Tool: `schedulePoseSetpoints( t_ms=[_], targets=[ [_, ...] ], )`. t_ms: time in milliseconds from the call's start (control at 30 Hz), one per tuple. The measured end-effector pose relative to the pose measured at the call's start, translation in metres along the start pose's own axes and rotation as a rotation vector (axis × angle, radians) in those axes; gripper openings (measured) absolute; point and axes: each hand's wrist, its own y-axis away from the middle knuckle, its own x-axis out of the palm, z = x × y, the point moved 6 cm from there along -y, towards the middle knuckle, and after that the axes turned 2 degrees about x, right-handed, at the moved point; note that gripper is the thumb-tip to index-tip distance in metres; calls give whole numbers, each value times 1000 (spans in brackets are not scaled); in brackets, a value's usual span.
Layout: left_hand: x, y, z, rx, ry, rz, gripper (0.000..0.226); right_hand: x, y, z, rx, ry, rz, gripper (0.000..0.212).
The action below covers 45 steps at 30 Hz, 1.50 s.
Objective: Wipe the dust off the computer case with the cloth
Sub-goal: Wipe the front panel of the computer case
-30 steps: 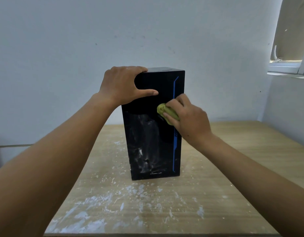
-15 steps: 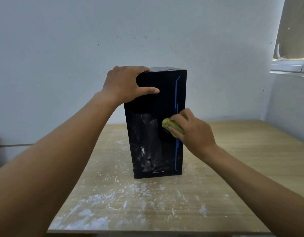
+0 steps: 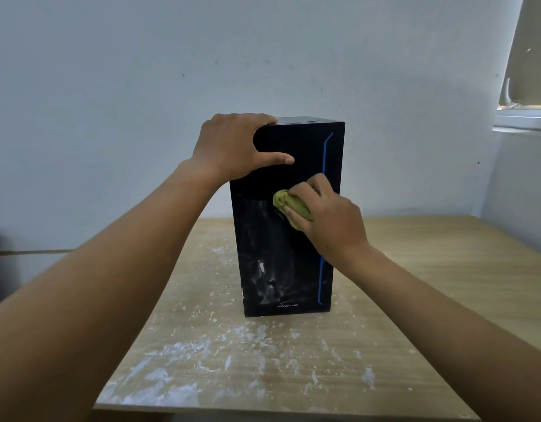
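Dusty table (image 3: 415, 269) bears case (image 3: 305, 147), left hand (image 3: 232, 147) gripping its top edge, right hand (image 3: 333, 220) clutching cloth (image 3: 289, 205)

Your right hand (image 3: 330, 220) holds a yellow-green cloth (image 3: 289, 205); beside it, the black case (image 3: 281, 263) shows a blue stripe and white dust smears.

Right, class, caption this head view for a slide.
Left hand steadies the computer case; right hand presses a green cloth on its dusty front.

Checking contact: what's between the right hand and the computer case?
Head view: the bunched yellow-green cloth, gripped by the right hand, pressed on the computer case.
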Motion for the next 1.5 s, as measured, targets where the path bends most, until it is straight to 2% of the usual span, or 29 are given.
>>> schedulePoseSetpoints(
  t_ms=[367, 467, 633, 1000, 1167, 1267, 1333, 1500],
  targets=[
    [0, -1, 0, 11, -6, 0, 85, 22, 51, -6, -171, 99, 204, 21],
    [1, -1, 1, 14, -10, -7, 85, 10, 41, -13, -114, 76, 174, 25],
    [1, -1, 0, 19, -17, -14, 85, -13, 0, -15, -22, 13, 23, 27],
    [0, 0, -1, 31, -16, -28, 80, -8, -25, 6, -24, -13, -61, 26],
    [0, 0, -1, 18, -21, -22, 84, 4, -14, 16, -98, 37, -6, 25],
    [0, 0, -1, 17, -19, -11, 85, 16, 0, 21, -161, 49, 69, 28],
    [0, 0, -1, 16, -19, -7, 86, 24, 13, 21, -192, 62, 133, 23],
    [0, 1, -2, 23, -18, -6, 85, 30, 35, 13, -207, 111, 230, 22]
  ],
)
